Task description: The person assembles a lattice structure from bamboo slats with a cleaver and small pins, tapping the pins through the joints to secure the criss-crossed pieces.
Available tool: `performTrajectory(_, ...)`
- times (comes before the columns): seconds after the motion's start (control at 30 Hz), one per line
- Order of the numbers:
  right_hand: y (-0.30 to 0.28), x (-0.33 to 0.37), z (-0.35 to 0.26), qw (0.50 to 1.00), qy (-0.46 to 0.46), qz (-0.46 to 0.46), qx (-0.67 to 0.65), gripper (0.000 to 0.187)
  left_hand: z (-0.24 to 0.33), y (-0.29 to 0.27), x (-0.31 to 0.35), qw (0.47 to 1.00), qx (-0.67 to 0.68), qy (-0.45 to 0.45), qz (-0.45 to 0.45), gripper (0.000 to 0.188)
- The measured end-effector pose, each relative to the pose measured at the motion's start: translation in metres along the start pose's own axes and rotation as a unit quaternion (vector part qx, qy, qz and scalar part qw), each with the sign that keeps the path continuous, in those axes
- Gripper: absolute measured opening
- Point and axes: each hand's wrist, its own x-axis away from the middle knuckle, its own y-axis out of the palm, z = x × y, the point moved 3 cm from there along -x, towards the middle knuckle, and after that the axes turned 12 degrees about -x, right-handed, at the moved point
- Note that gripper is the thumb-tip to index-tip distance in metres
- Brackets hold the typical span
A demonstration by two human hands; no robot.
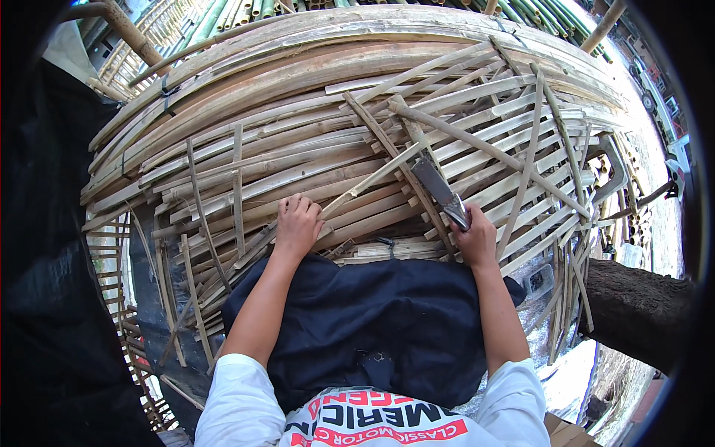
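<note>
The left hand (299,223) has its grip pressed around the near end of a pale bamboo strip (380,174); the right hand (475,235) has its grip wrapped about the mostly hidden handle of a broad knife (432,179). The strip slants up and to the right from the left hand over stacked slats (261,167), its far end close to the blade; whether the two touch cannot be told. Principal hazard: the blade could glance off a hard node or skid along the strip toward the left hand, should the strip roll on its uneven bed. Secondary hazard: the knife could catch the slatted frame (514,212) just beside it and jar the right wrist, or loose slats could slide if leaned upon. A dark cloth (372,313) covers the lap but, in my judgement, offers little protection against an edge. Materials: the strips appear split, long and narrow, with knotted joints and a dry, straw-coloured surface; the blade is a flat, roughly rectangular metal plate, dark and stained, brighter near the handle; the cloth is soft and creased.
</note>
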Motion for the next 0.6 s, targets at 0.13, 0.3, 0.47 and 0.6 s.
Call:
performTrajectory(0.13,-0.009,0.006,-0.015,1.000,0.021,0.014,-0.005,0.033,-0.030,0.008,0.004,0.997,-0.031,-0.068,0.003,0.031)
performTrajectory(0.3,0.010,0.018,-0.049,1.000,-0.012,0.009,-0.015,0.037,-0.083,0.001,0.003,0.981,-0.095,-0.159,0.048,0.040)
performTrajectory(0.47,0.086,0.011,-0.092,0.995,-0.038,-0.094,-0.010,0.035,-0.082,-0.001,0.003,0.968,-0.128,-0.215,0.016,0.057)
performTrajectory(0.6,0.123,0.007,-0.084,0.994,0.011,-0.100,0.032,0.031,-0.061,-0.001,-0.011,0.979,-0.037,-0.172,0.101,0.078)
